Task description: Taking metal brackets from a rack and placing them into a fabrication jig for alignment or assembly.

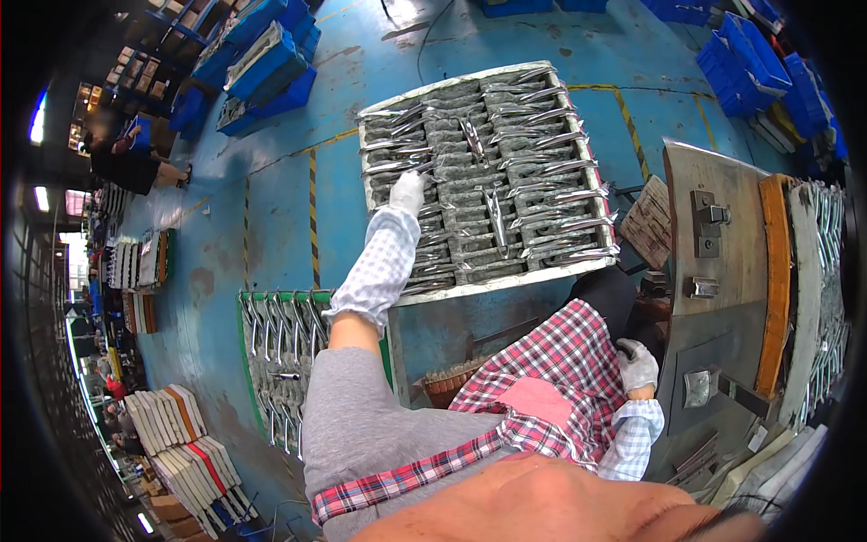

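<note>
My left hand (408, 191), in a white glove with a checked sleeve cover, reaches out over a white tray (506, 278) packed with rows of shiny metal parts (506, 163) on grey padding. The glove rests on the parts at the tray's left side; its fingers are hidden from me, so the grip is unclear. My right hand (638, 364), also gloved, hangs by my checked apron (551, 361), fingers loosely apart and holding nothing, next to a steel machine table (713, 271).
A green-rimmed rack (280, 352) of more metal parts stands lower left. Another stack of parts (826, 298) lies at the right beyond an orange strip. Blue crates (266, 68) line the far floor. Stacked trays (185, 443) and a person (126, 163) are at left.
</note>
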The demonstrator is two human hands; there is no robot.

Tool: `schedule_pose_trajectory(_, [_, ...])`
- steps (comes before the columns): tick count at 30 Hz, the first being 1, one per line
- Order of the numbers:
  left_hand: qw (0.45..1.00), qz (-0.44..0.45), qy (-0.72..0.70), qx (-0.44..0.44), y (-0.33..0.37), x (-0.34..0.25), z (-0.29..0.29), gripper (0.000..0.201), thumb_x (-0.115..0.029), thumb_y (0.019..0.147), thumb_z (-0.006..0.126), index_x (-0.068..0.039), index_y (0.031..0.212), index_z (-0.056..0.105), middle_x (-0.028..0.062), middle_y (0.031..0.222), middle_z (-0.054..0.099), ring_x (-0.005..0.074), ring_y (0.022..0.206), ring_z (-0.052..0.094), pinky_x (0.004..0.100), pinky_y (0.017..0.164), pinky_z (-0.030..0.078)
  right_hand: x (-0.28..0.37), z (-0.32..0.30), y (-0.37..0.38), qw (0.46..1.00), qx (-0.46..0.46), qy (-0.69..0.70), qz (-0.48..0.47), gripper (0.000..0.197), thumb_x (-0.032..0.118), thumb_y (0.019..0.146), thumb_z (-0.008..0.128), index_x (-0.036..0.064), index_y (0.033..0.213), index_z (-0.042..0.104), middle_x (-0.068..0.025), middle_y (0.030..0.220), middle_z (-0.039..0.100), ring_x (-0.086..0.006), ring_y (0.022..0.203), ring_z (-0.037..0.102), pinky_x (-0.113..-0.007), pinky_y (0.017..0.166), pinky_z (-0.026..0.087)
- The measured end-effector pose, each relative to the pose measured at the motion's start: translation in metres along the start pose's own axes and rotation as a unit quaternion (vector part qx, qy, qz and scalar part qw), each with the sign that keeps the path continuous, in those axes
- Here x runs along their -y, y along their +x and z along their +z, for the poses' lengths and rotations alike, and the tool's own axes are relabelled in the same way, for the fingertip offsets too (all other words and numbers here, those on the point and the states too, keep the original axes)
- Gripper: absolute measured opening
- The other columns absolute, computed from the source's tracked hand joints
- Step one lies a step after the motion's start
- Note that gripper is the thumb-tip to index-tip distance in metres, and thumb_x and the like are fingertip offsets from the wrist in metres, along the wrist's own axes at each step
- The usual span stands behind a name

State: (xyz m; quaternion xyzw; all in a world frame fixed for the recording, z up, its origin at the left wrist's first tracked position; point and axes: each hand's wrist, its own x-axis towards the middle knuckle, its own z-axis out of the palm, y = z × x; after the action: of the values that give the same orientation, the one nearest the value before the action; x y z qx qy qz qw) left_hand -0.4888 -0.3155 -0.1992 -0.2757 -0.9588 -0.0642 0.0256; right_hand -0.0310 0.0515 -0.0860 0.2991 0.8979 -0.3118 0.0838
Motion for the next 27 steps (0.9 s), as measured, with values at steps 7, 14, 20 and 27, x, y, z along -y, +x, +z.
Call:
schedule_pose_trajectory(7, [0.982, -0.071, -0.176, 0.026, 0.015, 0.048, 0.012, 0.029, -0.018, 0.087, 0.056, -0.020, 0.115, 0.064, 0.0112, 0.104, 0.065, 0.0305, 0.095, 0.062, 0.0397, 0.080, 0.051, -0.011, -0.004, -0.003, 0.998, 0.027, -0.027, 0.044, 0.023, 0.015, 0.078, 0.064, 0.0102, 0.101, 0.069, -0.0116, 0.101, 0.067, -0.0296, 0.093, 0.064, -0.035, 0.084, 0.050])
schedule_pose_trajectory(14, [0.956, -0.275, -0.058, 0.086, 0.043, -0.011, -0.035, 0.038, -0.044, 0.086, 0.054, -0.014, 0.104, 0.069, 0.0135, 0.101, 0.068, 0.0303, 0.096, 0.065, 0.0416, 0.082, 0.051, -0.006, 0.000, 0.009, 0.997, 0.002, -0.021, -0.079, 0.026, 0.016, 0.079, 0.062, 0.0090, 0.103, 0.068, -0.0134, 0.103, 0.066, -0.0307, 0.093, 0.064, -0.036, 0.084, 0.050])
schedule_pose_trajectory(20, [0.938, -0.057, -0.343, 0.017, 0.023, -0.134, -0.117, 0.030, -0.033, 0.089, 0.055, -0.006, 0.095, 0.068, 0.0154, 0.094, 0.066, 0.0298, 0.090, 0.064, 0.0377, 0.078, 0.052, -0.032, 0.006, -0.021, 0.954, -0.010, 0.289, 0.085, 0.023, 0.011, 0.085, 0.059, 0.0001, 0.104, 0.066, -0.0087, 0.101, 0.068, -0.0175, 0.087, 0.065, -0.028, 0.079, 0.050])
schedule_pose_trajectory(27, [0.660, 0.516, -0.492, 0.235, -0.114, -0.350, -0.114, 0.030, 0.001, 0.067, 0.064, -0.004, 0.096, 0.067, 0.0121, 0.111, 0.063, 0.0312, 0.102, 0.059, 0.0389, 0.087, 0.048, 0.021, 0.010, 0.006, 0.751, 0.015, 0.658, 0.048, 0.027, 0.011, 0.086, 0.057, 0.0025, 0.112, 0.061, -0.0121, 0.104, 0.065, -0.0163, 0.084, 0.063, -0.027, 0.071, 0.049])
